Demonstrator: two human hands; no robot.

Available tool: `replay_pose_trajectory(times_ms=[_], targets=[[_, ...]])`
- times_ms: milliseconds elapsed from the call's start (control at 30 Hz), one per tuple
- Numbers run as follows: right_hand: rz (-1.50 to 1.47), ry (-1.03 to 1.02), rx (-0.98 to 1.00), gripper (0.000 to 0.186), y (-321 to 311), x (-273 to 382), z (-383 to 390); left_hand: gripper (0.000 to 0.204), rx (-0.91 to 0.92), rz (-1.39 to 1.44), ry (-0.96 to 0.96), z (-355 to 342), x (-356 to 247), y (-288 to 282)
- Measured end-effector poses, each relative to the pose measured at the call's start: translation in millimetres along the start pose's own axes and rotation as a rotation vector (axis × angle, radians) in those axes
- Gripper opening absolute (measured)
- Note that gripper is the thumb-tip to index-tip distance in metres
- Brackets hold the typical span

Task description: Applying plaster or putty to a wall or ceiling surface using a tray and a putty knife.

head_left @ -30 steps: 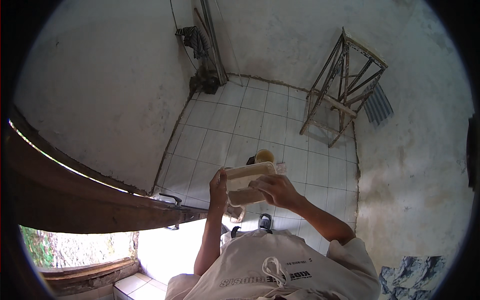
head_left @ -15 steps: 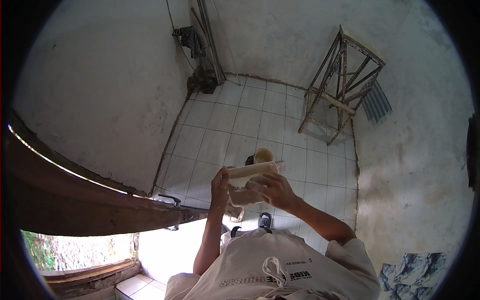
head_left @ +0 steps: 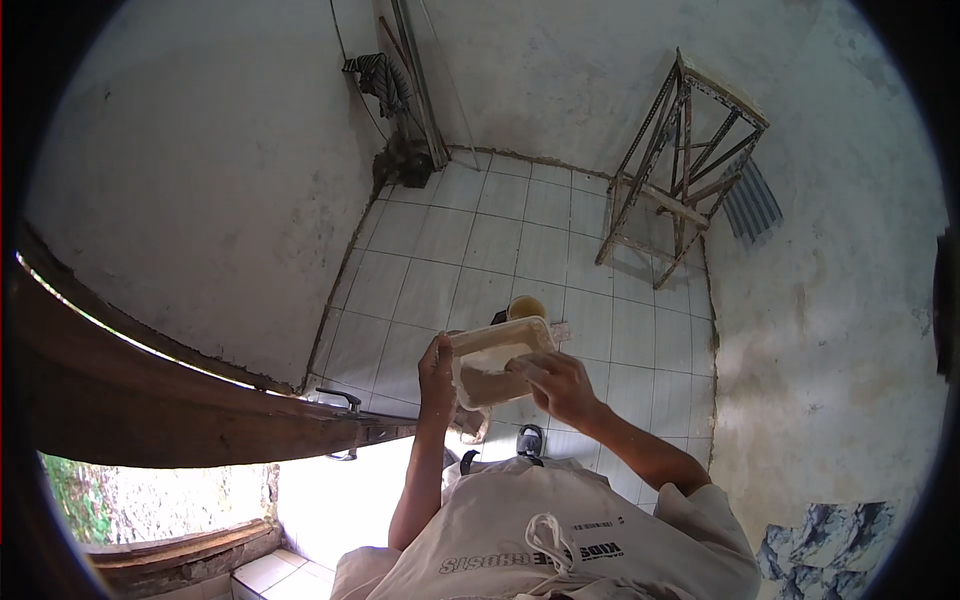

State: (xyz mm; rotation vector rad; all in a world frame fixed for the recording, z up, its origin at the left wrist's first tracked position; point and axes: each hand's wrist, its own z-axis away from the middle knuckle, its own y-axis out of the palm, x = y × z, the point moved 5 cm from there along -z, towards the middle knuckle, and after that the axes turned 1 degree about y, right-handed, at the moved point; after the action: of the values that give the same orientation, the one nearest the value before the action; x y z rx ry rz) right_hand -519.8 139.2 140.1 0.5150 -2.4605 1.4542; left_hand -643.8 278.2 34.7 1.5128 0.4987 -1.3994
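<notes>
I hold a pale rectangular plastic tub (head_left: 485, 350) at waist height, my left hand (head_left: 436, 372) wrapped round its left end, thumb on the rim. Whitish, wet-looking residue coats its inside. The fingers of my right hand (head_left: 555, 382) are bent together over the tub's inside at the right; what they grip is hidden or too small to make out. Beyond the tub, on the tiled floor (head_left: 420, 280), stand a round container (head_left: 526, 306) with yellowish contents and a small dark object partly behind the tub. A sandalled foot (head_left: 530, 441) shows below.
A paint-spattered metal stand (head_left: 685, 190) stands at the back right beside corrugated sheeting (head_left: 755, 210). Poles and cloth (head_left: 385, 85) occupy the back corner. An open brown door (head_left: 180, 395) with a handle runs along the left, beside a bright doorway. Marbled tiles (head_left: 825, 550) are at lower right.
My right hand has shifted slightly within the tub and turned a little, uncovering more of its inside. The tub has tilted slightly; my left hand still holds it.
</notes>
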Motion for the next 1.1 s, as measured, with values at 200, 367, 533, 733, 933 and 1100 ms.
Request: replay_pose_trajectory(times_ms=[200, 367, 533, 733, 933, 1100], targets=[[-0.173, 0.071, 0.002, 0.045, -0.4, -1.2, -2.7, 0.036, 0.029, 0.020, -0.047, 0.9, 3.9, -6.2], [0.061, -0.042, -0.017, 0.046, -4.6, -7.1, -16.9, 0.035, 0.100, 0.072, -0.086, 7.8, -6.0, 7.4], [-0.014, -0.033, 0.045, 0.045, 10.0, 5.3, 0.3, 0.035, 0.001, 0.001, -0.035, 2.7, 5.6, -2.7], [-0.186, 0.094, 0.047, 0.034, -7.5, -3.0, -6.0, 0.038, -0.023, 0.038, -0.070, 3.1, 9.6, -7.0], [-0.142, 0.000, 0.189, 0.029, -14.2, 12.0, -15.5, 0.041, -0.020, 0.026, -0.073, 1.4, 10.4, -7.0], [-0.154, 0.055, 0.046, 0.033, -15.5, 7.2, -16.1, 0.042, -0.048, 0.024, -0.069, 1.2, 13.8, -10.2]])
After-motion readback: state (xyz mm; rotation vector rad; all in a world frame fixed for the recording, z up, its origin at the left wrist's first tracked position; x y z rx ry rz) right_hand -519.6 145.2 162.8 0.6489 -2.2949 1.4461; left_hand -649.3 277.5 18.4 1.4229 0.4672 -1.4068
